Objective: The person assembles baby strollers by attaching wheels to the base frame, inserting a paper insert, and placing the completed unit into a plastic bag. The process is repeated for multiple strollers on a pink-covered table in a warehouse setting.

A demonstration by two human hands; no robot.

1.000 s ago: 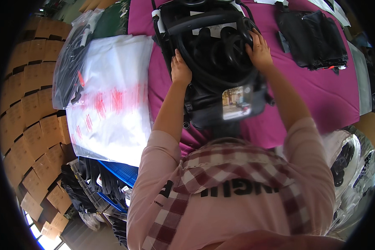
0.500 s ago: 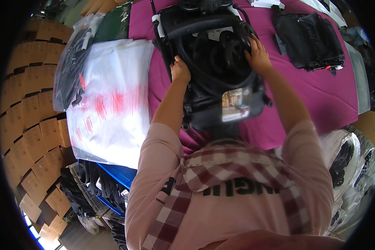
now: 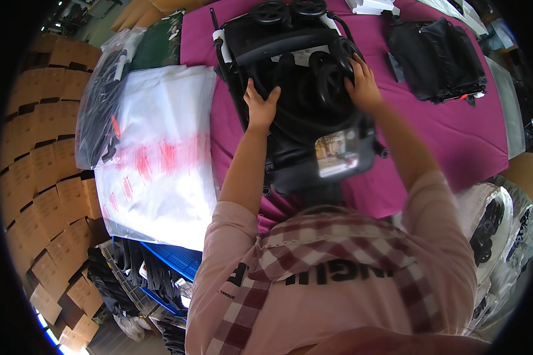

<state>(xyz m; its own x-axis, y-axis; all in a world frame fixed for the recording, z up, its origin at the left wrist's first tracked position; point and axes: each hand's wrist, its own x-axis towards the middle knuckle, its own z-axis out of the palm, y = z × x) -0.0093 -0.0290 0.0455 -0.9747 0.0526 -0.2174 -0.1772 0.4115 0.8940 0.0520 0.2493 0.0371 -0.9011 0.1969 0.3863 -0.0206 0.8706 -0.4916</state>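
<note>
A folded black stroller (image 3: 290, 127), wheels and frame tubes showing, lies on the magenta cloth of the table in front of me. My left hand (image 3: 260, 107) is at the stroller's left side, thumb and fingers spread apart, with nothing gripped between them. On the right, my right hand (image 3: 364, 86) has its fingers and thumb about the edge of the stroller by a side wheel (image 3: 341, 53). Two more wheels (image 3: 270, 12) stick up at the far end. A bright rectangular panel (image 3: 337, 152) shows over the stroller's near part.
White plastic bags (image 3: 160, 136) with red print lie at left, beside a clear-bagged dark item (image 3: 103, 100). A folded black fabric piece (image 3: 437, 58) is at right. Stacked cartons (image 3: 44, 160) line the far left; a blue basket (image 3: 172, 259) stands below the table edge. Bagged wheels (image 3: 488, 228) are lower right.
My left hand has loosened from the stroller's left frame tube, its thumb and fingers now spread. My right hand stays at the right side, shifted slightly. The view has tilted a little.
</note>
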